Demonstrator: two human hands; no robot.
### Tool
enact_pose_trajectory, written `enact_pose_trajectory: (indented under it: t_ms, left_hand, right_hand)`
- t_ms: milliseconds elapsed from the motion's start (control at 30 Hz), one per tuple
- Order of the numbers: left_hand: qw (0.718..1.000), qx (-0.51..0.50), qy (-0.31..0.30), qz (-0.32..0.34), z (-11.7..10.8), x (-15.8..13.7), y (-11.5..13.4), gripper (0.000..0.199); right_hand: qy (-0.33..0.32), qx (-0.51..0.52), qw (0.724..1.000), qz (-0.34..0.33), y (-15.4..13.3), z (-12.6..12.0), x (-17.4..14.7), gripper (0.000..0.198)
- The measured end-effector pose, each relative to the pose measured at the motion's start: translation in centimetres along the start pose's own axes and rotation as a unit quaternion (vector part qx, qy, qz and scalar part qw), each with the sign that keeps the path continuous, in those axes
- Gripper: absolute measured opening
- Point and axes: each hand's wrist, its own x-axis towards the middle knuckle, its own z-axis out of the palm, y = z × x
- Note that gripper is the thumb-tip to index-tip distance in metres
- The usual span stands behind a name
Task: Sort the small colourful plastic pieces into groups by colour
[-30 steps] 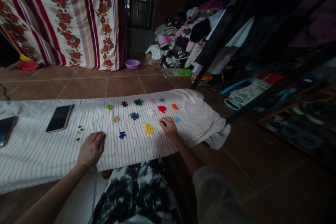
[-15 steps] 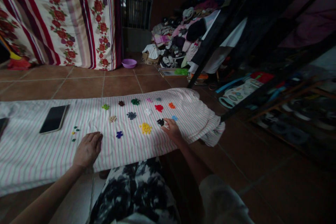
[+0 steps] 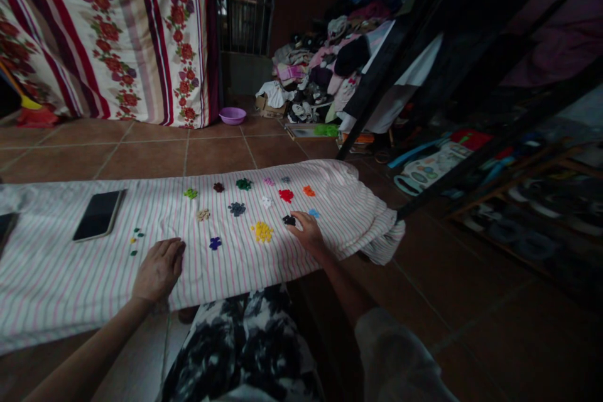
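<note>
My right hand (image 3: 306, 230) is at a small pile of black pieces (image 3: 289, 220), with thumb and fingertips closing on its right side. My left hand (image 3: 159, 269) rests palm down on the striped cloth (image 3: 94, 282), its fingers curled together; whatever lies under them is hidden. Left of it are a few loose green pieces (image 3: 134, 253) and a yellow one (image 3: 132, 240). Between my hands lie a dark blue pile (image 3: 215, 243) and a larger yellow pile (image 3: 262, 232). A light blue pile (image 3: 314, 213) sits just beyond my right hand.
Farther back on the cloth are red (image 3: 286, 195), orange (image 3: 308, 190), white (image 3: 267, 202), grey (image 3: 237, 208), beige (image 3: 203, 215), dark green (image 3: 244, 184) and lime piles (image 3: 190, 193). A phone (image 3: 98, 215) lies at left. A purple basin (image 3: 232, 115) stands on the floor.
My right hand's thumb and fingertips have come closer together at the black pieces. My left hand stays in place. The view has shifted very slightly.
</note>
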Motion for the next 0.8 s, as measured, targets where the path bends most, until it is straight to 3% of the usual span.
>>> enact_pose_trajectory:
  t_ms: [267,467,567,800]
  left_hand:
    - [1.000,-0.008,0.003,-0.014,0.0,0.0,0.2,0.021]
    - [1.000,-0.014,-0.002,-0.012,-0.1,0.0,0.1,0.020]
    - [1.000,-0.012,-0.005,-0.010,0.0,0.0,0.1,0.021]
    - [1.000,-0.021,0.005,-0.017,-0.2,0.1,0.3,0.020]
  right_hand:
    - [0.073,0.044,0.996,0.010,-0.5,-0.5,-0.1,0.029]
    - [0.164,-0.045,0.982,0.080,2.3,-1.9,0.4,0.027]
    - [0.153,-0.073,0.980,0.100,3.6,-2.2,0.5,0.028]
    - [0.113,-0.058,0.989,0.077,4.5,-1.6,1.1,0.029]
